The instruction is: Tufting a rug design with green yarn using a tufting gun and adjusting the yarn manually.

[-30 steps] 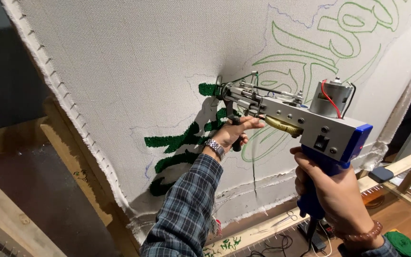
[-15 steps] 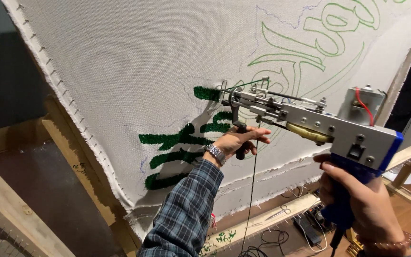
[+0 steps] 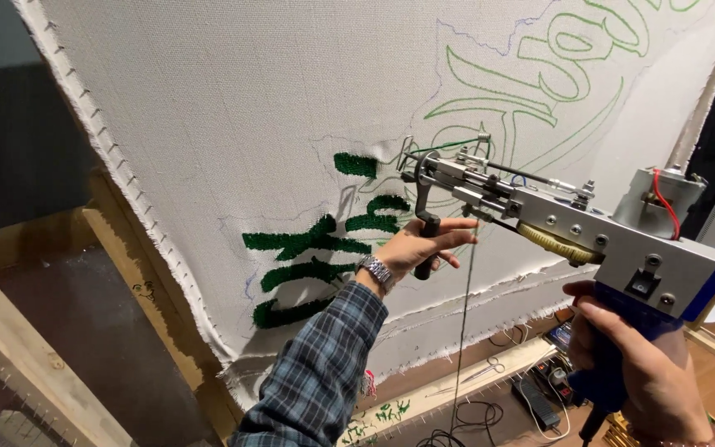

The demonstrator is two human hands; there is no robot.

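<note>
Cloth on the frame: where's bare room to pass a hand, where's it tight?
Bare cloth runs free above the green tufted patches, left of the green outline. It is tight around the tufting gun, where the left hand grips the front handle and the right hand the blue grip.

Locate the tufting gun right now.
Head view, centre-right: the tufting gun is against the cloth, right hand on its blue grip, left hand on its front handle.

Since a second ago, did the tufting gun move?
Yes. The tufting gun tip sat just right of the top green patch earlier; now it lies farther right, nearer the outlined letters.
</note>
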